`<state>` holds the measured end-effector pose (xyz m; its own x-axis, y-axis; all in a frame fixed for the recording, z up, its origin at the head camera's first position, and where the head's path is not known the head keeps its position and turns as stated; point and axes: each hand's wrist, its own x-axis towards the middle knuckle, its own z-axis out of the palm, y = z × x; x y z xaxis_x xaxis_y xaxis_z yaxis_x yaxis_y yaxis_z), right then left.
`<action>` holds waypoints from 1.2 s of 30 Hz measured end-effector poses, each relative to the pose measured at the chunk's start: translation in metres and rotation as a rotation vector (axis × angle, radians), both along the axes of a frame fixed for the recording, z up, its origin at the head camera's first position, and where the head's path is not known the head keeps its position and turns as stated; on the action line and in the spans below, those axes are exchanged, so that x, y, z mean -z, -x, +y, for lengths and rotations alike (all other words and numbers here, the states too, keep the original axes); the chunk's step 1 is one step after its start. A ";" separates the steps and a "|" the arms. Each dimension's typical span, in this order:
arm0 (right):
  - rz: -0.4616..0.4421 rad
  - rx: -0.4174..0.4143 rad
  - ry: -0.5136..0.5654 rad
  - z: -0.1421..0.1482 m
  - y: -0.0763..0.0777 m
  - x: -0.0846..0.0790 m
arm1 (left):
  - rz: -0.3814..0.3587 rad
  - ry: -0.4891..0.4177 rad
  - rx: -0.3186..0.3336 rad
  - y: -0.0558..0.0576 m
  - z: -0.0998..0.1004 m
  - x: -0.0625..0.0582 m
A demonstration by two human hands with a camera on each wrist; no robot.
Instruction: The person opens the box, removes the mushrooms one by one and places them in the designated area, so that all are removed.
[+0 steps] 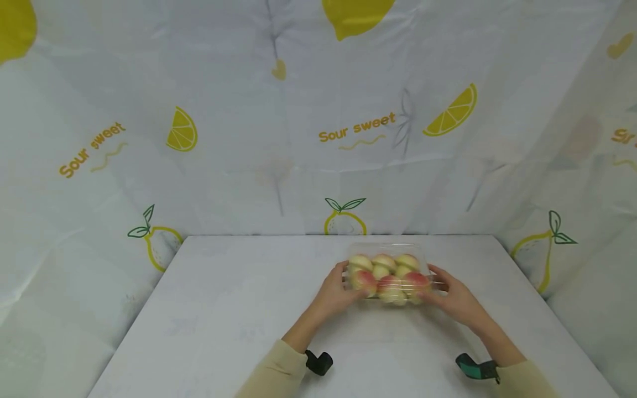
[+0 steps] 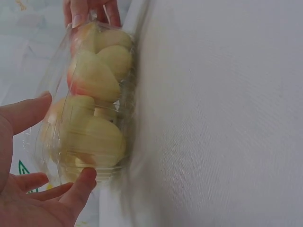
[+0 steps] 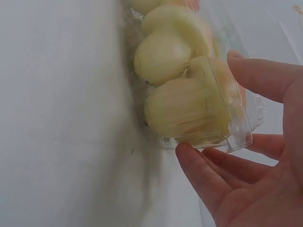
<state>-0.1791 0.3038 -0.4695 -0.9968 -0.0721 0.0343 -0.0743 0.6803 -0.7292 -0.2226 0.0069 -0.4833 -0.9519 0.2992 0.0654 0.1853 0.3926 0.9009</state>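
A clear plastic clamshell box (image 1: 388,247) holds several peaches (image 1: 390,287), pale yellow with red blush. In the head view it is right of centre, toward the back of the white table. My left hand (image 1: 335,290) grips its left end. At the opposite end, my right hand (image 1: 458,301) holds on. In the left wrist view, the left thumb (image 2: 28,112) lies along the lid side and a fingertip presses the end wall. The right wrist view shows the right thumb (image 3: 260,75) at the lid and fingers against the end. Whether the base touches the table cannot be told.
The white tabletop (image 1: 224,315) spreads out to the left and in front of the box. Behind the table's back edge hangs a white cloth (image 1: 239,182) printed with lemons, and it also covers both sides. Dark wrist-worn devices (image 1: 320,363) sit at both wrists.
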 end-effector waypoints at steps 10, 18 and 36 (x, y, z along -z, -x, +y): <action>-0.014 -0.001 0.026 -0.020 -0.001 0.000 | -0.029 -0.014 0.018 -0.003 -0.023 -0.001; -0.027 -0.010 0.043 -0.038 -0.002 0.001 | -0.059 -0.011 0.031 -0.007 -0.044 -0.003; -0.048 -0.012 0.103 -0.072 -0.003 0.001 | -0.035 0.018 0.026 -0.017 -0.081 -0.003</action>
<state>-0.1759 0.2319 -0.4709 -0.9965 -0.0830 -0.0060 -0.0453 0.6010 -0.7980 -0.2054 -0.0742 -0.4799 -0.9455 0.3244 0.0269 0.1644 0.4044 0.8997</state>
